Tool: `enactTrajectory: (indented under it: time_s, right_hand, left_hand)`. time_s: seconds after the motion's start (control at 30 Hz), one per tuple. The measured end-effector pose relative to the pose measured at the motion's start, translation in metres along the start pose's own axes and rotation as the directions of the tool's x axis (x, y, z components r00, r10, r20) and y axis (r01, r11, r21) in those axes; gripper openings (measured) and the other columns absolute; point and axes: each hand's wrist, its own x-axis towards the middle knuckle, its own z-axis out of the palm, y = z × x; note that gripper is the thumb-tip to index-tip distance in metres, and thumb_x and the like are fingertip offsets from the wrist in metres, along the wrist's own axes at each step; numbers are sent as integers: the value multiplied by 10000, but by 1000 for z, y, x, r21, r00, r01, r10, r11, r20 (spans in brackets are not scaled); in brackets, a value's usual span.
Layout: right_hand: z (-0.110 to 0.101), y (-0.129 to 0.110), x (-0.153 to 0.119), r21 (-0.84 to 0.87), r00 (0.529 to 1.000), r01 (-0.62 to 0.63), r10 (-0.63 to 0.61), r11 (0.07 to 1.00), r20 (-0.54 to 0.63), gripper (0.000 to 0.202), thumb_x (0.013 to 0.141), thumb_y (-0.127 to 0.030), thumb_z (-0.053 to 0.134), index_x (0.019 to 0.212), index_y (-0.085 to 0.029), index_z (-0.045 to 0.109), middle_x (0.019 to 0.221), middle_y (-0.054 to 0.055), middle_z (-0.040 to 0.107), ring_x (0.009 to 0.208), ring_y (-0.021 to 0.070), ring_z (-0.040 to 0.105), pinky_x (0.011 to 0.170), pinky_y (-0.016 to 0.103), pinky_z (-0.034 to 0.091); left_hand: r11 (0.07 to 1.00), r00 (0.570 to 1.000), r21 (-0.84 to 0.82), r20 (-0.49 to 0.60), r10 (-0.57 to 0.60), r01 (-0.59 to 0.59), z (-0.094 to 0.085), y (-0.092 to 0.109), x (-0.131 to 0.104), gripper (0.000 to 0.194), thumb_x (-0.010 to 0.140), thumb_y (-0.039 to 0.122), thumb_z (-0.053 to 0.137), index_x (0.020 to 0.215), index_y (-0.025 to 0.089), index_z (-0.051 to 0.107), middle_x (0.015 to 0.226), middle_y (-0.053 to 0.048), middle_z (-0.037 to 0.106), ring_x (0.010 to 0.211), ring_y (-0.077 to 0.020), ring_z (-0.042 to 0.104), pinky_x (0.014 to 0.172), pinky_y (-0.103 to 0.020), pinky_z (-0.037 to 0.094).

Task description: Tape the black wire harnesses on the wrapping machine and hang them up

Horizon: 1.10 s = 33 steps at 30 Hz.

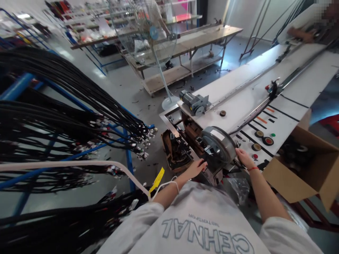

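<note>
A round grey machine head (pixel 219 144) with a clear rim and a white label sits at the near end of the long white worktable (pixel 230 84). My left hand (pixel 195 169) is at its lower left, fingers curled by the metal frame, with a small dark bit at the fingertips. At the right side of the round head is my right hand (pixel 245 158), its fingers bent closed near the rim. Whatever lies in its grip is hidden. A dark cable bundle (pixel 249 118) runs from behind the round head along the table's rail to a clamp (pixel 274 90).
Tape rolls (pixel 256 146) and coloured buttons lie right of the rail. An open cardboard box (pixel 296 169) stands at my right, a bin of dark scraps (pixel 176 151) below left. Black cable bundles (pixel 66 77) hang on blue racks. A fan (pixel 153 33) and a co-worker's hand (pixel 302 35) are farther off.
</note>
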Motion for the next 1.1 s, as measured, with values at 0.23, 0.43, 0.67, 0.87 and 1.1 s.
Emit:
enactTrajectory:
  time_s: [0.23, 0.43, 0.67, 0.87, 1.1]
  right_hand:
    - [4, -121, 23, -259, 936, 189, -254, 947, -244, 528, 876, -642, 485, 603, -194, 542, 575, 27, 526, 666, 193, 530, 664, 292, 416]
    - [64, -79, -67, 46, 992, 104, -100, 994, -71, 467, 882, -637, 489, 734, -201, 568, 541, 5, 568, 457, 148, 514, 483, 259, 391]
    - [124, -35, -48, 178, 974, -226, 221, 958, 48, 563, 793, -750, 508, 752, -193, 575, 540, 21, 592, 431, 159, 532, 440, 262, 357]
    - [124, -52, -32, -63, 966, 195, -203, 979, -160, 554, 901, -652, 332, 575, -230, 483, 515, 17, 524, 531, 169, 484, 569, 297, 369]
    - [124, -57, -16, -122, 846, 524, -532, 843, -34, 374, 982, -412, 334, 837, -268, 647, 896, 79, 689, 891, 246, 623, 820, 389, 494]
  left_hand:
    - [997, 997, -67, -70, -38, 34, -20, 24, 16, 459, 922, 605, 392, 757, 190, 496, 522, 71, 414, 489, -100, 422, 523, -237, 371]
    - [997, 993, -66, -105, -52, 46, -39, 24, 23, 425, 932, 555, 393, 745, 184, 481, 587, 62, 425, 515, -90, 422, 521, -222, 363]
    - [999, 996, 18, -81, 39, -38, -35, 19, 18, 404, 962, 505, 348, 774, 184, 506, 593, 50, 462, 539, -108, 471, 551, -224, 394]
    - [858, 998, 512, -39, 53, -26, -31, 11, 14, 348, 996, 409, 369, 933, 174, 618, 797, -77, 683, 778, -206, 648, 741, -293, 476]
    - [756, 1000, 654, 6, 30, -26, -34, 7, 17, 369, 1015, 379, 345, 1103, 155, 625, 993, -148, 730, 937, -259, 695, 824, -335, 502]
